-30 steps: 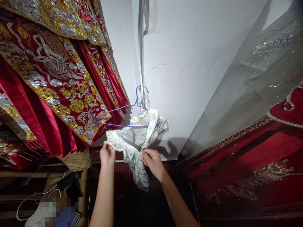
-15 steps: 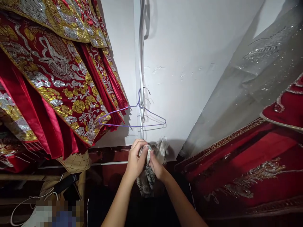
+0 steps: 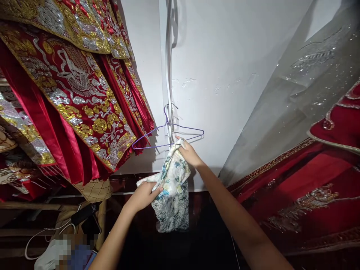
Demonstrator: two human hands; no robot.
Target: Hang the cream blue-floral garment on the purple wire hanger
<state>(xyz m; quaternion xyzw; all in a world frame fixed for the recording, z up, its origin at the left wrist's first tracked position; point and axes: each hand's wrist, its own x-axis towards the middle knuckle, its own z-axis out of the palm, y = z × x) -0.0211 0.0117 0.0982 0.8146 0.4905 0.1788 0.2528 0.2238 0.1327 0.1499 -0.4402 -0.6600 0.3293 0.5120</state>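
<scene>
A white cloth with a blue-green floral print (image 3: 173,195) hangs between my two hands. My right hand (image 3: 189,153) pinches its top corner, raised just under the bottom bar of a purple wire hanger (image 3: 168,133). My left hand (image 3: 143,195) grips the cloth's lower left edge. The hanger is bare and hooked on a thin white strip that runs down the white wall (image 3: 219,75).
Red robes with gold and silver embroidery (image 3: 70,90) hang close on the left. More red embroidered fabric (image 3: 303,187) and a grey sequinned cloth (image 3: 309,82) lie on the right. White cables (image 3: 45,234) and clutter sit at the lower left.
The cloth came off the hanger and was bunched in both hands. Now my right hand has lifted one corner up to the hanger while my left hand has moved down and left, spreading it.
</scene>
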